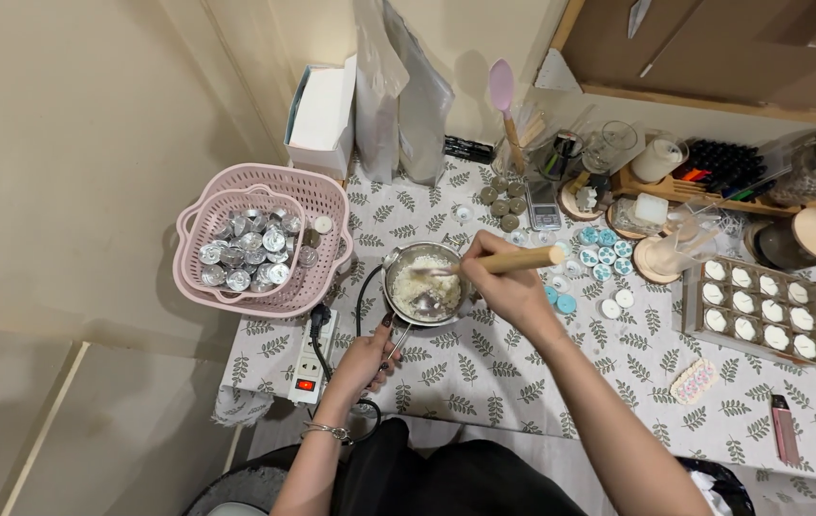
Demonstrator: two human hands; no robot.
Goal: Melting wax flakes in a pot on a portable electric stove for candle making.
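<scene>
- Warm, even indoor light from overhead; scene moderately bright.
- Soft shadows fall behind the grey standing pouches [424, 105] onto the cream wall [64, 143].
- Glare on small silver foil cups [246, 250].
- Wide-angle bending at frame edges; right edge slightly soft.

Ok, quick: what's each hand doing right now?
Left hand: closed on the pot handle.
Right hand: closed on the wooden stirrer in the pot.
</scene>
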